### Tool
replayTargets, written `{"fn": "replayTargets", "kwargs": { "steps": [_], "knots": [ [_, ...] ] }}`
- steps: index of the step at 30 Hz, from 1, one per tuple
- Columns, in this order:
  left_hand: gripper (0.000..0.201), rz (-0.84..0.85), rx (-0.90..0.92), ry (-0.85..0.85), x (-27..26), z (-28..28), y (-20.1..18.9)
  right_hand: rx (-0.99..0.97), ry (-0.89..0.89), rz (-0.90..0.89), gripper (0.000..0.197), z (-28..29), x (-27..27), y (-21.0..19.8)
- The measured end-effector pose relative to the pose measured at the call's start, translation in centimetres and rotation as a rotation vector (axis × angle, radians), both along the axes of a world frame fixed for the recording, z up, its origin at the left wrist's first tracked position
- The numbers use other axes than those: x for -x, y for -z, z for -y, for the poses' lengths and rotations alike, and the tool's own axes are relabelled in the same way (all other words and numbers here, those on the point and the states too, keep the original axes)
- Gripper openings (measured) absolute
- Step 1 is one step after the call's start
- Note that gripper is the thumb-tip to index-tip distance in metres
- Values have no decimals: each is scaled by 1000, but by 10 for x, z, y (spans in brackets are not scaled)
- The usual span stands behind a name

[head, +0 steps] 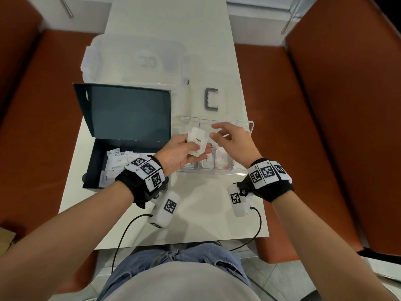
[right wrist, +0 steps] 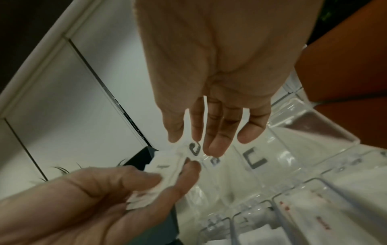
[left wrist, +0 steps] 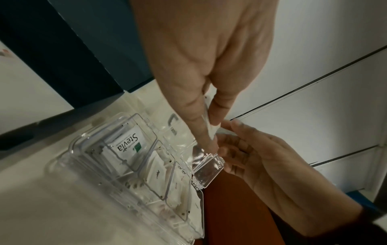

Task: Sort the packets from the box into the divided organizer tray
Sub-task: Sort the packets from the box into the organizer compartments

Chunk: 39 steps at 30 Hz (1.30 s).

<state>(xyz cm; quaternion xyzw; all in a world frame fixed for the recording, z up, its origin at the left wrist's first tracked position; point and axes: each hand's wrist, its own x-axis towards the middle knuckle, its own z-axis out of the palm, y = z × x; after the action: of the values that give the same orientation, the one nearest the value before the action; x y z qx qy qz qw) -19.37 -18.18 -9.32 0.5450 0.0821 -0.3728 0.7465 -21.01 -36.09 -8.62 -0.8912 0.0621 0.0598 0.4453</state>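
Observation:
My left hand (head: 201, 148) pinches a small stack of white packets over the tray's left side; the top one reads "Sugar" (head: 198, 140). The left wrist view shows thumb and forefinger of the left hand (left wrist: 209, 132) clamped on the packets (left wrist: 206, 112). My right hand (head: 213, 131) hovers just right of them with straight, spread fingers and holds nothing; the right wrist view shows this right hand (right wrist: 194, 142) too. The clear divided tray (head: 249, 127) lies below, with a Stevia packet (left wrist: 127, 145) and red-printed packets (right wrist: 314, 215) in its near compartments. The dark box (head: 95, 161) at left holds several packets (head: 118, 159).
The box lid (head: 128, 114) stands open behind the box. A clear plastic bin (head: 134, 61) sits at the back of the white table. A grey C-shaped handle (head: 211, 98) lies behind the tray. Orange-brown benches (head: 325, 127) flank the table.

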Motion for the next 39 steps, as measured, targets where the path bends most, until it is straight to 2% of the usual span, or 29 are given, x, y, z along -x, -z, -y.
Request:
{"fn": "replayTargets", "kwargs": {
  "steps": [2, 6, 10, 13, 16, 19, 22, 28, 33, 36, 39],
  "knots": [
    [29, 43, 7, 14, 1, 0, 2, -31, -13, -21, 26, -7, -3, 0],
    [28, 121, -58, -23, -1, -1, 4, -89, 14, -7, 8, -7, -11, 1],
    [20, 125, -80, -22, -4, -5, 3, -175, 141, 27, 4, 21, -16, 1],
    [16, 112, -112, -33, -5, -5, 2, 11, 202, 9, 17, 55, -18, 9],
    [21, 111, -158, -21, -7, -1, 2, 229, 150, -114, 21, 78, -12, 20],
    [22, 118, -180, 1, -6, 5, 3, 309, 76, -300, 23, 86, -3, 33],
    [22, 126, -180, 20, -4, 11, 4, 319, 62, -396, 21, 84, 5, 43],
    [17, 119, -176, 30, -1, 16, 8, 287, 156, -277, 18, 80, 12, 56],
    [16, 109, -169, 22, 1, 15, 11, 339, 208, -219, 17, 75, 12, 61],
    [14, 112, -175, 18, 1, 14, 11, 367, 208, -249, 16, 74, 11, 64],
    [14, 111, -177, 15, 1, 15, 9, 429, 147, -228, 23, 73, 14, 62]
  ]
}}
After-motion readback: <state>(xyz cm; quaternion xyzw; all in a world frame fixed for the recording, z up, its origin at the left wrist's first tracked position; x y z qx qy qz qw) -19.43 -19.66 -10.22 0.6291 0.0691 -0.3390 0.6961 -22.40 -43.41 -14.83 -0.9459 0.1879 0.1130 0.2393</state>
